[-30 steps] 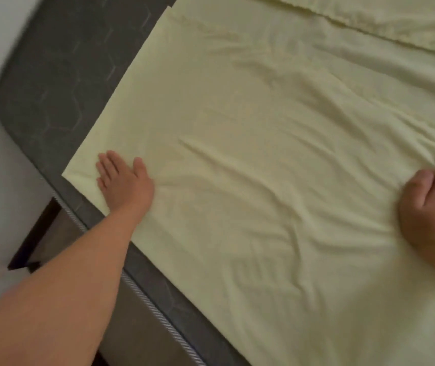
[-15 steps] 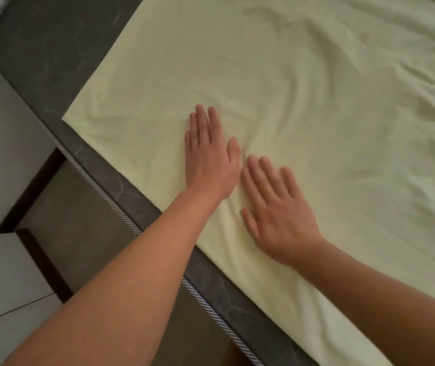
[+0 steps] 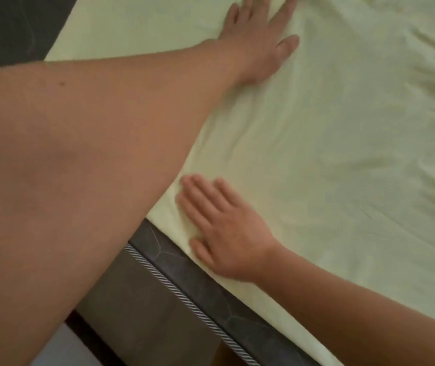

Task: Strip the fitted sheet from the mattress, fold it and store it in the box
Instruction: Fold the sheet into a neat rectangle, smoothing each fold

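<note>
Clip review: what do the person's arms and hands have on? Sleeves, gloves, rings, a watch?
Nothing worn shows. The left hand and right hand are bare: no gloves, no rings on the fingers in frame. Both forearms are uncovered to the picture's edge, with no sleeve, watch or band. The left forearm carries one small dark spot.
</note>
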